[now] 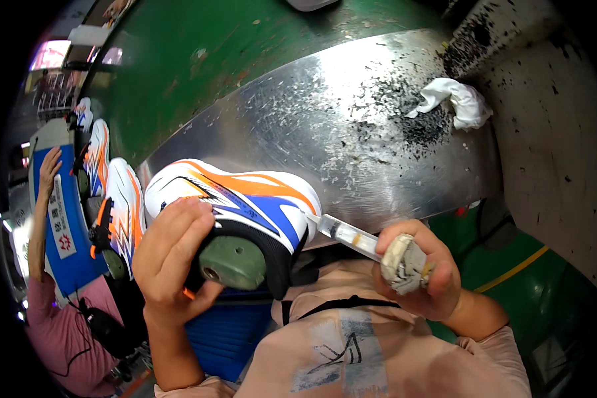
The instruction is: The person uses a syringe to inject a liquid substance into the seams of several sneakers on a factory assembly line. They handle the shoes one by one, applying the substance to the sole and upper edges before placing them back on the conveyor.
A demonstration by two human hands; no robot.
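Holding a white, orange and blue shoe point(245, 199) above the shiny metal worktop point(351, 132), your left hand point(172, 255) wraps its fingers round the heel end. Your right hand point(421, 275) grips a syringe point(348, 235), its tip touching the shoe's side. A white rag point(458, 99) lies on the worktop, well apart.

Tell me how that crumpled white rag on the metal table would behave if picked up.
The white rag is crumpled in soft folds, so probably floppy and light. It lies beside black grit, so it may shed or smear dirt when lifted.
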